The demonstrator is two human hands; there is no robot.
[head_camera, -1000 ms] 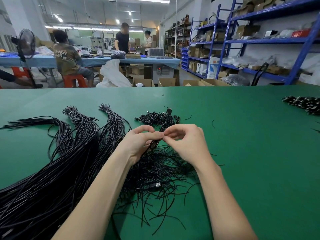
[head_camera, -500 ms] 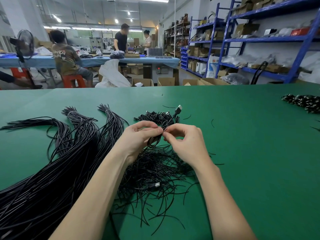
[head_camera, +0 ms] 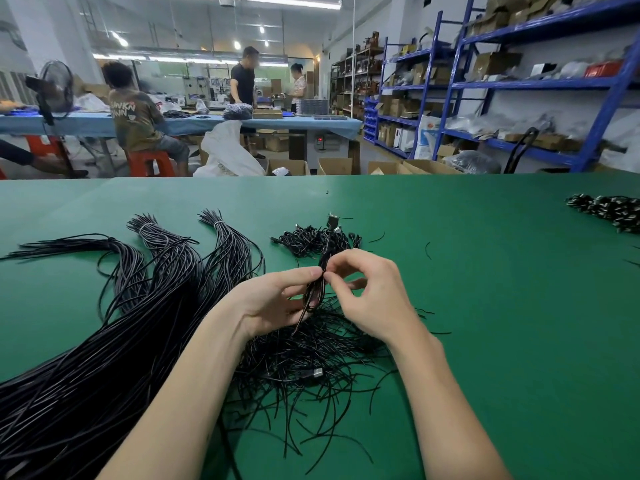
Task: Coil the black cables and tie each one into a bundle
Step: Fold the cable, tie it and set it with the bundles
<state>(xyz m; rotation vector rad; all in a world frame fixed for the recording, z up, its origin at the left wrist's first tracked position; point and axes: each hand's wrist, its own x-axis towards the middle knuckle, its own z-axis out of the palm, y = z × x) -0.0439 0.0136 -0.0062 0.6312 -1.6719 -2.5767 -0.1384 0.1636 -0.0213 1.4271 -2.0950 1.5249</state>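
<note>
A single coiled black cable is held upright above the middle of the green worktop, its loops gathered into a narrow hank and its connector end standing up beyond the fingers. The lower part of the hank is gripped by the left hand, closed around it, while its waist is pinched by the thumb and forefinger of the right hand; whether a tie is already caught in that pinch cannot be told. The step in hand is judged to be the tying of this coil, the coiling itself appearing done. Directly beneath the hands a loose heap of short black ties is spread, with another connector lying in it. To the left, long uncoiled cables are laid in banded sheaves. Just beyond the hands a small pile of finished bundles is seen, and more bundles lie well apart at the right edge. The next move is judged to call for a tie wound tightly round the waist and twisted shut, with the loops kept pinched so they are not sprung loose.
</note>
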